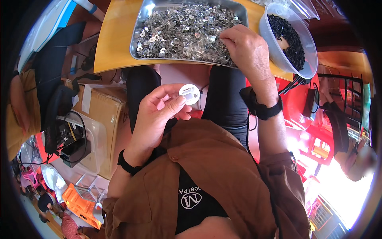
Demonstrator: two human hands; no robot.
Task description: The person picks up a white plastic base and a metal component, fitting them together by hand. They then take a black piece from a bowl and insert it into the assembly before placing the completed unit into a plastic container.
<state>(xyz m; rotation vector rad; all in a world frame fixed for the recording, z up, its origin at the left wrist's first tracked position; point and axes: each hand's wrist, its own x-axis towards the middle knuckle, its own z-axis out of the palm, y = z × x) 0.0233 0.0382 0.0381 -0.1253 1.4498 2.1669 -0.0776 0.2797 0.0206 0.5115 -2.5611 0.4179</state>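
In my left hand, a round white plastic part is pinched between thumb and fingers, above my lap. A pale rectangular recess shows on its upward face. My right hand hangs over the right side of a metal tray, its thumb and fingertips drawn together. Whether a small piece is between those fingertips is too fine to tell. The tray holds a heap of small shiny metal pieces.
The tray sits on a yellow-brown table. Right of it stands a clear plastic bowl of small black pieces. A cardboard box and an orange stool are at left, red stools at right. Other people sit at both sides.
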